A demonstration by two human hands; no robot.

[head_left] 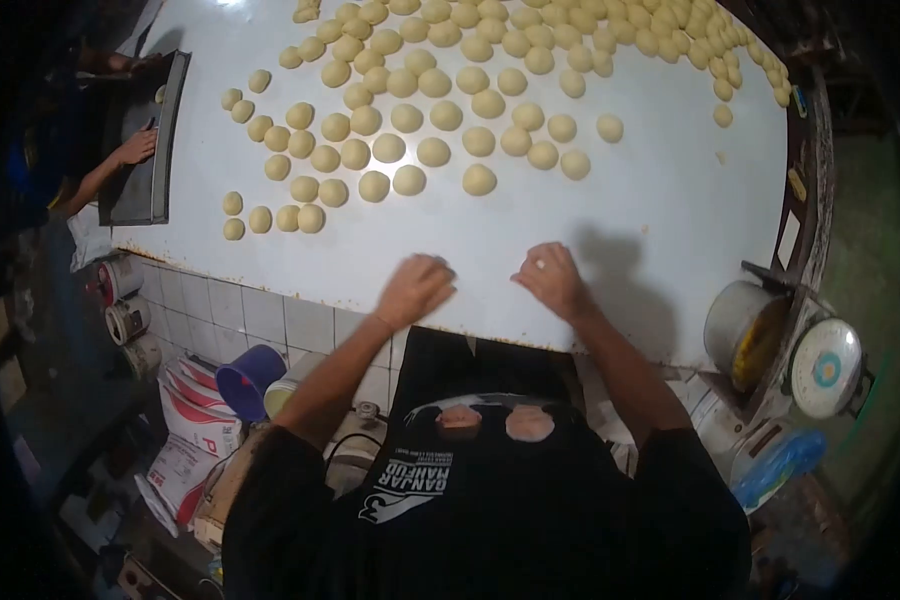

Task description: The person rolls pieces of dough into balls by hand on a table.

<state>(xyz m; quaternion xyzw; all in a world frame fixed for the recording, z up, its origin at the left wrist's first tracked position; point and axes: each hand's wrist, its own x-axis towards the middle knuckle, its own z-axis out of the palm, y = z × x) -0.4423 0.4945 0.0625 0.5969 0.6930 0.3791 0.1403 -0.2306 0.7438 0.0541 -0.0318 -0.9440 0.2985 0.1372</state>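
My left hand (419,290) is just above the near edge of the white table (370,250). Its fingers are curled in and slightly blurred, and the palm side is hidden. To its right, my right hand (553,281) also has bent, closed fingers over the tabletop, with a small pale spot showing on one finger. Whatever either hand may hold cannot be made out. Beyond both hands lie many round, pale yellow dough balls (479,180), apart in the nearer rows and crowded together at the far side.
At the left, another person's hand (137,147) rests on a dark metal tray (173,140). A large pot (738,325) and a round dial scale (826,367) stand at the right. Below the table's left edge are a purple bucket (250,382) and printed sacks (192,430).
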